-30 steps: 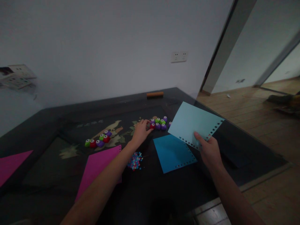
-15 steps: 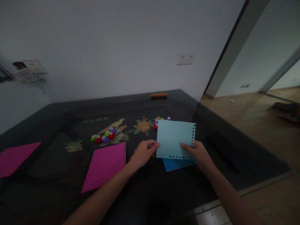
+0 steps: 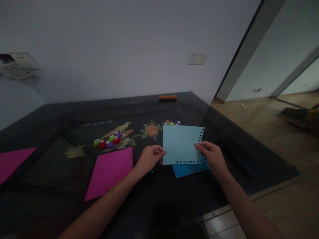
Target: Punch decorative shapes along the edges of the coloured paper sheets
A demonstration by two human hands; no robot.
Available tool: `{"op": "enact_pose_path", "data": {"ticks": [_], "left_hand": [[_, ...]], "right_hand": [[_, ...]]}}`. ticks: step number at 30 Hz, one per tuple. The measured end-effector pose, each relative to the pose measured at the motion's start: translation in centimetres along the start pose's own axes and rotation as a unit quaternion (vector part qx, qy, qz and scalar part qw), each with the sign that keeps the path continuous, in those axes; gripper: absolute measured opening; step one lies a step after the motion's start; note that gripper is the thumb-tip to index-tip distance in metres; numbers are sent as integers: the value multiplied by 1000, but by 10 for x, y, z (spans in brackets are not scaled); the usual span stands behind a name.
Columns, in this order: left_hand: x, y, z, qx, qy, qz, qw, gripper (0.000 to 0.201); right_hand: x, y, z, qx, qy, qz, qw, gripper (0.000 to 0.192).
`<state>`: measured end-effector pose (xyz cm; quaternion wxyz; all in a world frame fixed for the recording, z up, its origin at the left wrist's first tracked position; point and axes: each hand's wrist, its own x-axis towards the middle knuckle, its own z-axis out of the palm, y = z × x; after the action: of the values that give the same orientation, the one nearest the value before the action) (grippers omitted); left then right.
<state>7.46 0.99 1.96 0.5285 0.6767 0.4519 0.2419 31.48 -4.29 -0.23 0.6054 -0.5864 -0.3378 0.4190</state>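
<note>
Head view: pinching a pale blue sheet (image 3: 180, 142), punched along two edges, by its left edge with the left hand (image 3: 150, 157) and near its right edge with the right hand (image 3: 211, 154); holding it partly in front of a darker blue sheet (image 3: 182, 170) on the black table (image 3: 144, 205), right of a magenta sheet (image 3: 112, 169).

V. dim overall; tabletop (image 3: 141, 202) near-black, wide-angle stretch @ edges.
</note>
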Motion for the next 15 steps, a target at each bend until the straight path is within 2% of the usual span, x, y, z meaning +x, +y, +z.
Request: {"op": "enact_pose_path", "data": {"ticks": [7,12,15], "left_hand": [[-2,-5,1,18,-21,40,999,17],[-10,-6,2,42,2,99,994,24],[-20,-11,8,91,-24,125,988,21]], "right_hand": [[5,5,-3,-5,16,-4,1000,32],[9,4,-12,-4,41,-6,999,36],[11,0,-18,11,67,-13,998,38]]}}
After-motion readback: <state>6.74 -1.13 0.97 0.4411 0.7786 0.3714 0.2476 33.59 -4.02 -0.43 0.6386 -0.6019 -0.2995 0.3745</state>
